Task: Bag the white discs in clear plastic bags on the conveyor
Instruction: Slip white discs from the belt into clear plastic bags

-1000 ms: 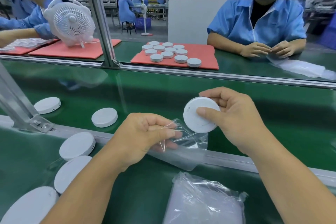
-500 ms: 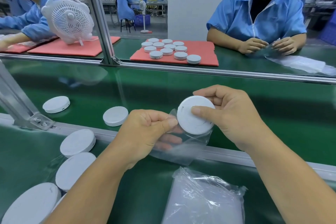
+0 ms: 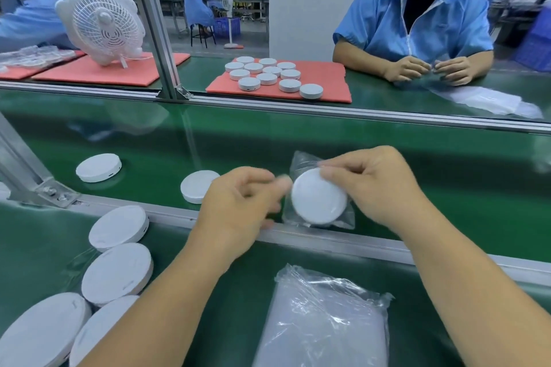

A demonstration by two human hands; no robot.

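**Holding a white disc inside a clear bag above the conveyor**

Pinching the top of the clear plastic bag [image 3: 318,211] with thumb and fingers, the right hand [image 3: 376,188] holds it just over the green conveyor [image 3: 387,158], near the metal rail [image 3: 328,240]. A white disc [image 3: 319,196] sits inside the bag, its flat face toward the camera. The left hand [image 3: 238,202] is beside the bag's left edge with its fingers curled; motion blur hides whether they grip the plastic, so I cannot tell.

Two loose discs [image 3: 98,168] lie on the belt to the left, one partly behind the left hand. More discs [image 3: 118,228] crowd the near worktop [image 3: 208,307] at lower left, and a stack of empty bags [image 3: 325,322] lies between the forearms. Across the belt, another person in a blue smock [image 3: 414,21] sits by a red mat [image 3: 322,80] carrying a cluster of discs. A white fan [image 3: 101,22] stands on a second mat to the left.
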